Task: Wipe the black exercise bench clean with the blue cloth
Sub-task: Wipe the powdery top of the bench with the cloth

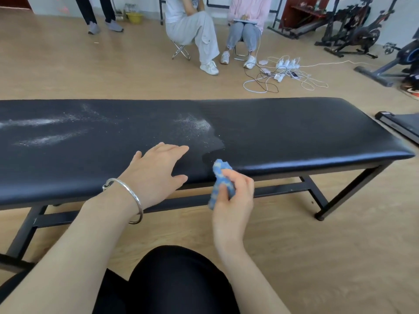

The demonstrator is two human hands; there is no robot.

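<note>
Left hand (156, 171) is laid flat on the bench (294, 132) near its front edge, fingers spread; judged a brace for leaning in. Cloth (221, 177) is bunched and gripped in the right hand (233, 200), fingers curled round it, at the bench's front edge. Contact with the padding cannot be told. White powder (192, 123) is seen over the bench's middle and left. The right part is dark and glossy, judged already wiped. The boundary runs just beyond the cloth. Bunching is judged to give a firmer rub. The next pass would be needed leftward, into the powder.
</note>
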